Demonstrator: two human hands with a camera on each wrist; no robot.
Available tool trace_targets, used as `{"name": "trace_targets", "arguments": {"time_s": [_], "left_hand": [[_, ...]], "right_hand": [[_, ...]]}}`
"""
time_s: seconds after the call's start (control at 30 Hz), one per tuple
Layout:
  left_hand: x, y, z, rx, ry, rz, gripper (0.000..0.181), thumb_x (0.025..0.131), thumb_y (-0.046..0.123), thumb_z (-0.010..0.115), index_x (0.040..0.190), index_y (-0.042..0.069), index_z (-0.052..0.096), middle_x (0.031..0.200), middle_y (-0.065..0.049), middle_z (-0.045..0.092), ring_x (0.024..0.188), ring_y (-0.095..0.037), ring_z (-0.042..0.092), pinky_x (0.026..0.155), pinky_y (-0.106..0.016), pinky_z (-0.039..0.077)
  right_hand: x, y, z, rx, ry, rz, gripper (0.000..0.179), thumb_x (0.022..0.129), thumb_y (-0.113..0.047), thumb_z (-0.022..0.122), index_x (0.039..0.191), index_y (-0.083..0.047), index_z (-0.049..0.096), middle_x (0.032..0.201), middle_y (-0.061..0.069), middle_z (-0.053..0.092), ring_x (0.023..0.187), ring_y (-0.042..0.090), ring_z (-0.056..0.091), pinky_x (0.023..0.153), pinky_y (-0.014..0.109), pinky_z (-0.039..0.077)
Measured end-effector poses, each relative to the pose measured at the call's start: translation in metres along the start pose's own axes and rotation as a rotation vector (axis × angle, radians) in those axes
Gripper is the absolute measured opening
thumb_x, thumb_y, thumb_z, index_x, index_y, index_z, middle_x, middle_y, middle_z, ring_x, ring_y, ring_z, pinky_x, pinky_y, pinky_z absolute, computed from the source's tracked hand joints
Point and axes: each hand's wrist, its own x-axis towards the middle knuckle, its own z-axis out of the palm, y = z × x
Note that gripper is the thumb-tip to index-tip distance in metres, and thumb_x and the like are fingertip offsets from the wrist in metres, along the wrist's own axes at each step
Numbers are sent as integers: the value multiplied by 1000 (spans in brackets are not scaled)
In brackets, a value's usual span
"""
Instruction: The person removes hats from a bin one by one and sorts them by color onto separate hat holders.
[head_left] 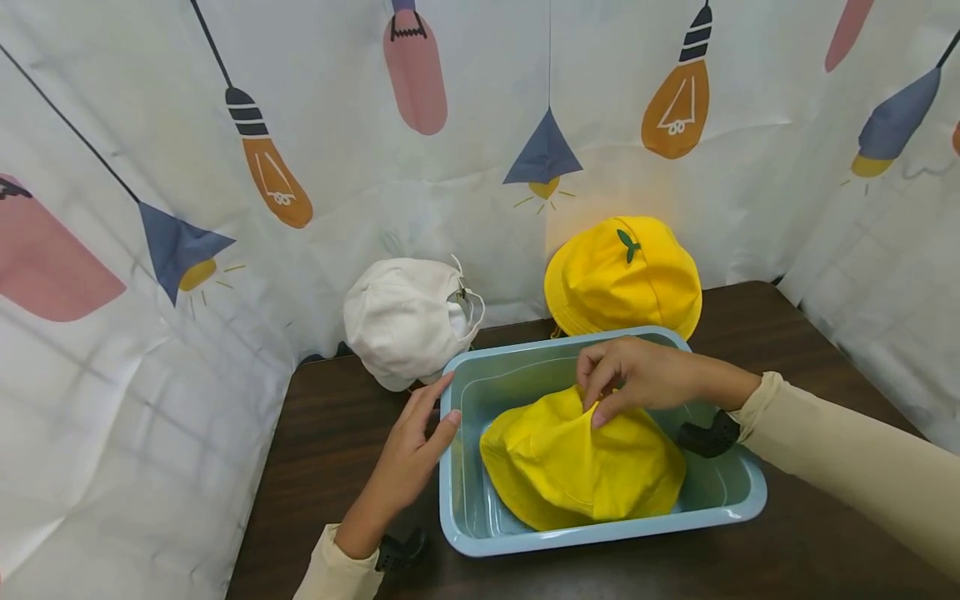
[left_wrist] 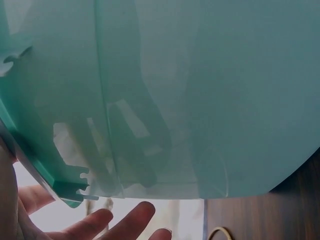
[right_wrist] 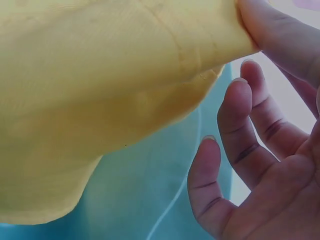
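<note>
A yellow bucket hat (head_left: 577, 467) lies in a light blue plastic basin (head_left: 600, 540). My right hand (head_left: 637, 375) reaches over the basin and pinches the hat's fabric between thumb and fingers, lifting it into a peak. In the right wrist view the pinched cloth (right_wrist: 125, 75) stretches from the thumb, while the other fingers (right_wrist: 235, 120) curve loosely below it. At the basin's left side my left hand (head_left: 412, 446) rests against the rim with its fingers extended. The left wrist view shows the basin's outer wall (left_wrist: 225, 100) close up, with fingertips just beyond its edge.
Behind the basin, a white cap (head_left: 405, 317) sits at the back left of the dark wooden table (head_left: 330, 467). A second yellow hat (head_left: 622, 275) with a green sprout stands at the back right. White cloth (head_left: 465, 183) printed with lamps hangs around the table.
</note>
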Motion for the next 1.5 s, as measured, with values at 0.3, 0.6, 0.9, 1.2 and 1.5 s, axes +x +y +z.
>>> {"name": "trace_targets", "arguments": {"time_s": [0.3,0.6,0.9,1.2,1.5], "left_hand": [[0,0,0,-3,-3,-9,53,106,39,52,157,34,38,145,0,47,120,-22,60,93,-37,56],[0,0,0,-6,-5,-13,53,106,40,53,157,34,38,146,-1,47,121,-23,59,94,-40,56],[1,0,1,-5,-7,-22,53,106,40,52,157,35,37,148,-2,46,121,-25,58,95,-45,57],[2,1,2,-5,-2,-40,54,106,41,52,157,35,37,146,-2,47,122,-26,58,96,-47,57],[1,-2,3,-10,3,-26,54,106,38,53,157,33,37,147,-6,48,120,-28,59,93,-45,58]], "right_hand": [[-5,-8,-14,54,68,50,7,89,-19,79,95,-20,82,98,1,62,89,13,58,73,23,55],[-5,-26,-32,69,168,2,12,88,-6,77,95,-15,82,99,4,61,89,16,58,72,24,54],[-10,-40,-57,38,260,19,17,85,-1,79,92,-16,82,98,2,61,91,16,57,72,24,53],[-17,-48,-75,158,341,-51,15,86,13,72,93,1,78,100,6,58,94,19,52,70,21,53],[-23,-69,-94,68,553,149,8,92,3,70,98,4,76,107,10,56,98,25,53,76,19,57]]}}
